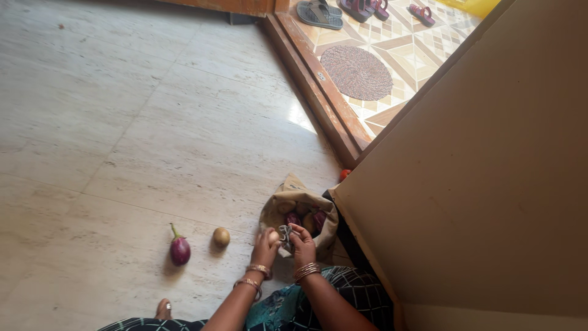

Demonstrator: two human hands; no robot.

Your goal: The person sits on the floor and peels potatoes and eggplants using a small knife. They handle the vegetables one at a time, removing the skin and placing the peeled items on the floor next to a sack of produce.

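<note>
A beige cloth bag [301, 197] stands open on the marble floor beside the wall, with purple eggplants [318, 218] and potatoes [286, 206] inside. My left hand [265, 244] grips a pale potato [273, 236] at the bag's near rim. My right hand [302, 241] pinches the bag's bunched edge [285, 233] just beside it. Both wrists wear bangles. To the left on the floor lie a purple eggplant [179, 249] and a brownish potato [221, 236], apart from the bag.
A cream wall [490, 184] fills the right side. A wooden door threshold [312, 79] runs diagonally; beyond it are a round woven mat [357, 72] and several sandals [318, 13]. A small red object [345, 174] lies near the wall corner. My foot [163, 308] shows below.
</note>
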